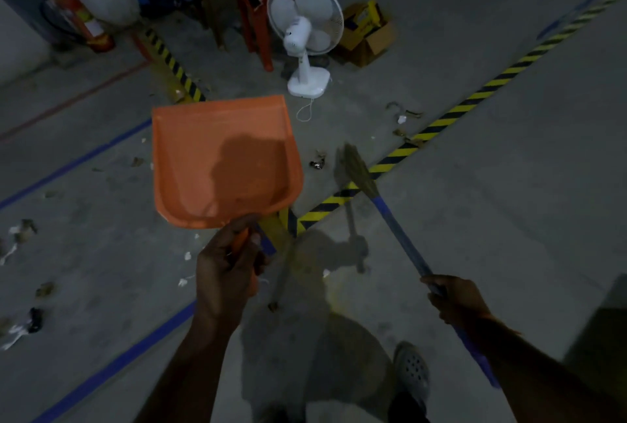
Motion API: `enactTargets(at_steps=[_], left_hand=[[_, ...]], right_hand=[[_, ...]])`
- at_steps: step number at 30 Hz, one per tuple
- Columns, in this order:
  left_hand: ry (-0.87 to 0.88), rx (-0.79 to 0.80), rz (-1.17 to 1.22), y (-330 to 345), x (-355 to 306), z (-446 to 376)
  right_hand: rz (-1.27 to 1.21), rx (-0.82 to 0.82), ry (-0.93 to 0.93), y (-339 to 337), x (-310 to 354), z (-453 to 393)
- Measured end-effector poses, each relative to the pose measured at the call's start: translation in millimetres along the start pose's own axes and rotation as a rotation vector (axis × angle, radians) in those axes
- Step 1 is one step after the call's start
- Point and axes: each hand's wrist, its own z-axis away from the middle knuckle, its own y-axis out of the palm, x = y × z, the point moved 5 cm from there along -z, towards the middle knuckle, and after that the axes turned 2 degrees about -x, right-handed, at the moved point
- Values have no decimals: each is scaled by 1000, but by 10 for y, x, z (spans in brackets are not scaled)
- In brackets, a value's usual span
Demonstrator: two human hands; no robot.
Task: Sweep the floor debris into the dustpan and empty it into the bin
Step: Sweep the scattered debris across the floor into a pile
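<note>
My left hand (227, 270) grips the handle of an orange dustpan (224, 158), held up off the floor with its flat pan facing me and nothing in it. My right hand (454, 300) grips the blue handle of a broom (383, 209) whose straw head points down toward the striped floor tape. Scraps of debris (317, 161) lie just left of the broom head. More debris (405, 117) sits near the tape further back, and other debris (23, 324) is scattered along the left edge. No bin is in view.
A white pedestal fan (305, 32) stands on the floor ahead, its cord trailing. An open cardboard box (368, 34) sits to its right. Red rack legs (252, 5) and a fire extinguisher (84, 20) stand at the back. My shoe (412, 375) shows at the bottom.
</note>
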Motion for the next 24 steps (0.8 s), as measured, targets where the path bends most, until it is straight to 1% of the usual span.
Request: enactTargets(at_steps=[4, 7, 9, 12, 14, 17, 20, 22, 24], left_hand=[[-23, -41, 47, 676, -33, -209], [5, -50, 34, 1045, -98, -342], [31, -67, 14, 1214, -149, -451], [33, -88, -14, 1388, -201, -651], [1, -103, 12, 1485, -205, -828], [6, -116, 51, 1672, -272, -1152], [18, -129, 64, 1869, -341, -1493], [23, -119, 64, 2005, -362, -1663], [19, -105, 77, 2145, -375, -1791]], right_hand=[[10, -9, 68, -603, -316, -469], [61, 22, 74, -800, -368, -775], [162, 80, 2, -818, -297, -985], [355, 234, -202, -827, -11, -1213], [390, 315, -288, -903, 211, -1314], [433, 382, -372, -1095, 517, -1449], [428, 356, -400, -1345, 674, -1698], [450, 300, -406, -1534, 728, -1902], [464, 231, -357, -1733, 706, -2141]])
